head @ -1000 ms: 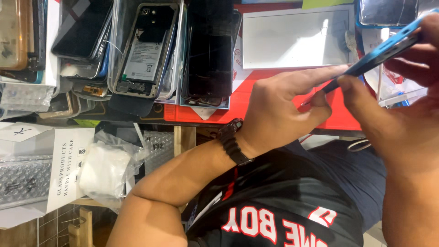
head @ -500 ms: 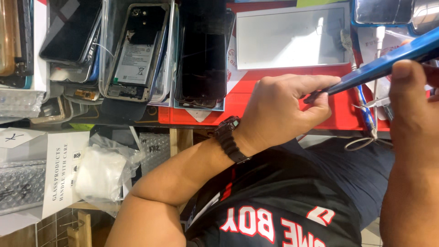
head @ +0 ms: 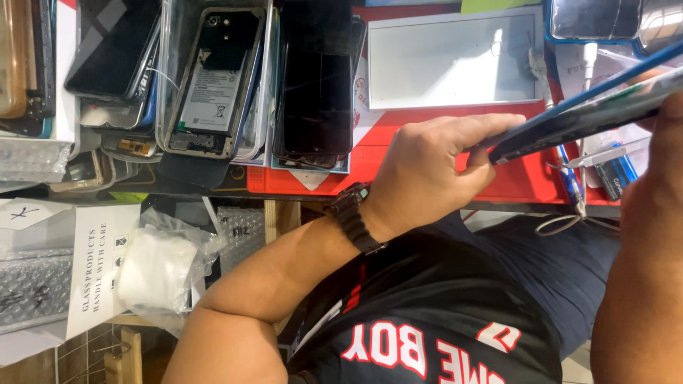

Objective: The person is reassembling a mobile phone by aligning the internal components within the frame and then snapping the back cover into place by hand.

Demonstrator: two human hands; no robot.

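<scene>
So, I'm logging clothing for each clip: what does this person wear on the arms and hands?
Both forearms are bare, with no sleeves in view and no gloves. The left hand has a black watch with a ribbed strap at the wrist. The right hand shows nothing worn.

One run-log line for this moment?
left hand: grips blue phone | right hand: supports phone | below: red mat

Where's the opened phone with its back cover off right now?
In the head view, the opened phone lies upper left on the cluttered bench, between a dark-screened phone and a black screen panel.
</scene>
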